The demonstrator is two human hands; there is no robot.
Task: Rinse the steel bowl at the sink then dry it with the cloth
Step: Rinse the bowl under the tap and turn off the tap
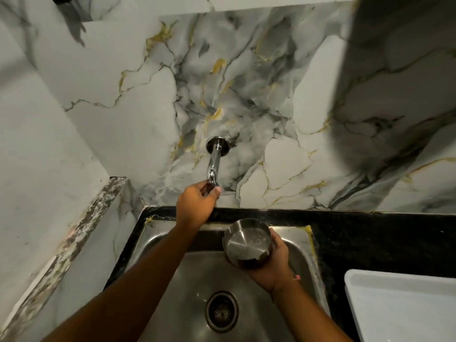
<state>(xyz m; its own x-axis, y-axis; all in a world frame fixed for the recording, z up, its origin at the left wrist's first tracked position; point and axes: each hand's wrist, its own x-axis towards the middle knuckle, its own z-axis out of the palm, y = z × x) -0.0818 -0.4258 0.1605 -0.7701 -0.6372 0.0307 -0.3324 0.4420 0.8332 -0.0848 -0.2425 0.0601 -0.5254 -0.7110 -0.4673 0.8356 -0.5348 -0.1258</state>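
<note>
My right hand (271, 265) holds a small steel bowl (245, 239) from below, tilted so its inside faces me, above the back of the steel sink (162, 245). A few water drops glint inside the bowl. My left hand (197, 206) reaches up and grips the end of the chrome tap (213, 161) that comes out of the marble wall. No stream of water is visible. No cloth is in view.
The sink drain (222, 311) lies below the hands. A black counter (370, 233) runs along the back and right of the sink. A white tray (404, 307) rests on the counter at the lower right. A marble ledge (74, 238) borders the left side.
</note>
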